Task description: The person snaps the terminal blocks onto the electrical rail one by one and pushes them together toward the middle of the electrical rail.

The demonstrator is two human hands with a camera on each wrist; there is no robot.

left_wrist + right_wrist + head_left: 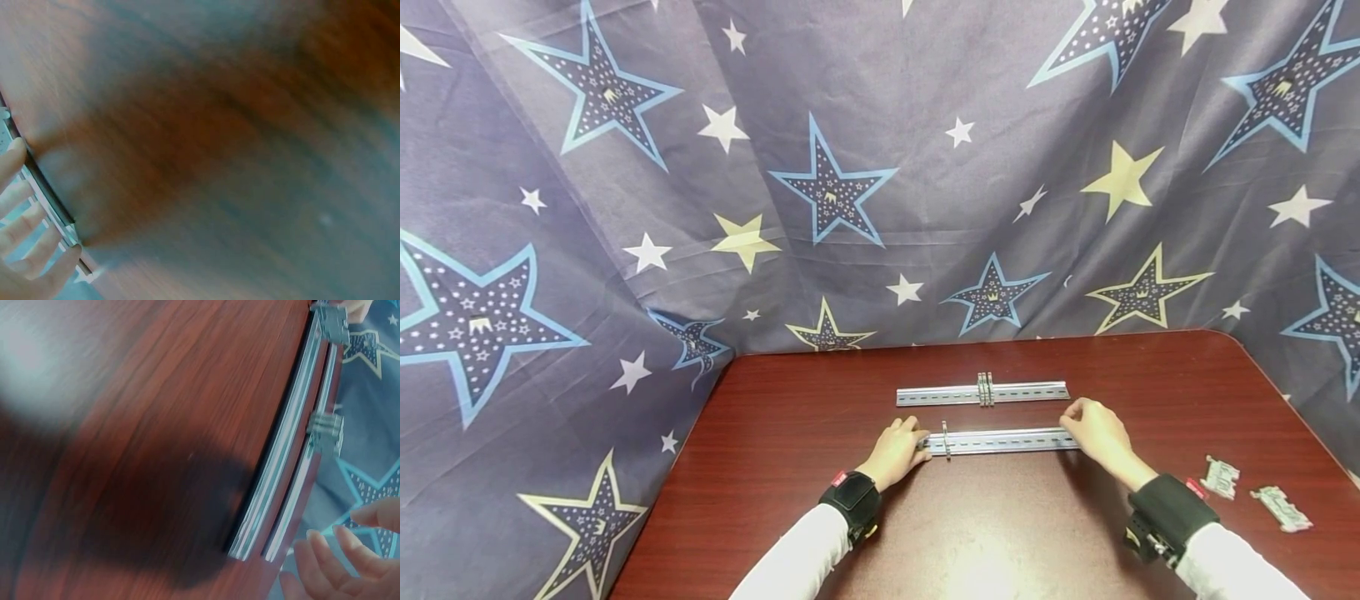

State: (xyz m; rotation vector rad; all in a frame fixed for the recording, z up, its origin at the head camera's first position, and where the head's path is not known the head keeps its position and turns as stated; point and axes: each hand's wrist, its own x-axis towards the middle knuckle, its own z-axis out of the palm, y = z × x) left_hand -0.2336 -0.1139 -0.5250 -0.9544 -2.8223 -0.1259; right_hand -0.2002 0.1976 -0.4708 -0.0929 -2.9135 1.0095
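On the table lie two slotted metal DIN rails, one behind the other. My left hand grips the left end of the near DIN rail; in the left wrist view its fingers lie across the rail. Just right of this hand, a thin terminal block stands on the near rail. My right hand hovers by that rail's right end. The right wrist view shows its fingers loosely bent, with nothing between them. The far DIN rail carries several terminal blocks near its middle.
Two loose terminal blocks, a nearer one and a farther one, lie flat on the right of the brown table. A star-patterned curtain hangs behind the table's far edge.
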